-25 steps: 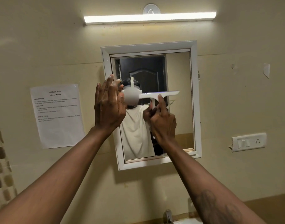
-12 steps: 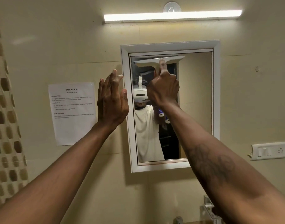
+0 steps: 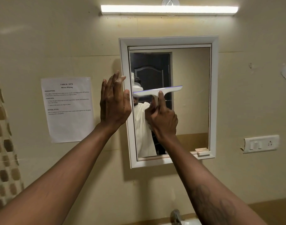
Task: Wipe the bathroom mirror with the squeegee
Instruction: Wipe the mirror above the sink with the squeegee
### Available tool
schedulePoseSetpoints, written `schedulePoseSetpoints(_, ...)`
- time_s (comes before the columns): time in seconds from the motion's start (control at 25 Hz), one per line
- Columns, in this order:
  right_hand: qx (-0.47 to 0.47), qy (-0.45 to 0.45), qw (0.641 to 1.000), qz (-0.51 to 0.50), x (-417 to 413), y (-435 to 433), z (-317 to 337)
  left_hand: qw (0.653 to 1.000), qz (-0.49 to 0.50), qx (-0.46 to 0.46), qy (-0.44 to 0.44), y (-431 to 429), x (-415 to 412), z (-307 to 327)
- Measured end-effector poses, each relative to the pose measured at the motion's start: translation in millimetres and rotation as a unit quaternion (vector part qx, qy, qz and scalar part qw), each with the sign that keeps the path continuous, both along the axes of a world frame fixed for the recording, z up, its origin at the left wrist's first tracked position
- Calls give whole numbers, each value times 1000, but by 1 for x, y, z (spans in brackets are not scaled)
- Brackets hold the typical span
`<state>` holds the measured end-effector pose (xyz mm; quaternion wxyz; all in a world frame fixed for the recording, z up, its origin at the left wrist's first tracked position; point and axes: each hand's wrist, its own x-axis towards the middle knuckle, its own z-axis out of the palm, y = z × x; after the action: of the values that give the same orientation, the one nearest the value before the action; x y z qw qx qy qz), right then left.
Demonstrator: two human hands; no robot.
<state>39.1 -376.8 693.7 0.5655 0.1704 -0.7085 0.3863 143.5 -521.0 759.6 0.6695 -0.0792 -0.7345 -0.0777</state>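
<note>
R grip [image 3: 163,120] clamped on squeegee [image 3: 157,92] handle; blade crosswise, slightly tilted, just above knuckles, over mirror [image 3: 191,95] left half. L grip [image 3: 114,104] fingers straight, empty, at frame [image 3: 168,42] left edge.

Right hand [image 3: 163,122] around white squeegee [image 3: 155,92], blade against mirror [image 3: 191,95], straight-fingered left hand [image 3: 114,104] beside its left frame [image 3: 124,62].

the squeegee [image 3: 157,92] has slid from the top of the mirror [image 3: 191,95] down to its middle.
</note>
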Motion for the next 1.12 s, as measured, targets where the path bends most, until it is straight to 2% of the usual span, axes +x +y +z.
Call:
schedulePoseSetpoints(0.12, 22, -23, 999, 13, 11, 1, -27, 1000, 3, -3, -12, -3, 3, -6)
schedulePoseSetpoints(0.24, 18, -42, 999, 22, 20, 4, -19, 1000, 6, -3, -17, -5, 6, -7)
schedulePoseSetpoints(0.44, -18, 29, 998, 47, 26, 4, 60, 1000, -3, 0, -6, -4, 3, -1)
schedulePoseSetpoints(0.56, -4, 7, 1000, 27, 23, 1, 111, 1000, -2, 2, -4, -7, 0, 2)
schedulePoseSetpoints(0.68, 5, 12, 1000, 13, 18, 0, 136, 1000, -9, 1, 1, -11, 0, 4)
schedulePoseSetpoints(0.84, 5, 13, 1000, 9, 15, -1, 134, 1000, -11, 11, 4, -17, -1, 3)
schedulePoseSetpoints(1.12, 38, -4, 999, -35, 18, 4, 88, 1000, -10, 11, -14, -12, -6, -15)
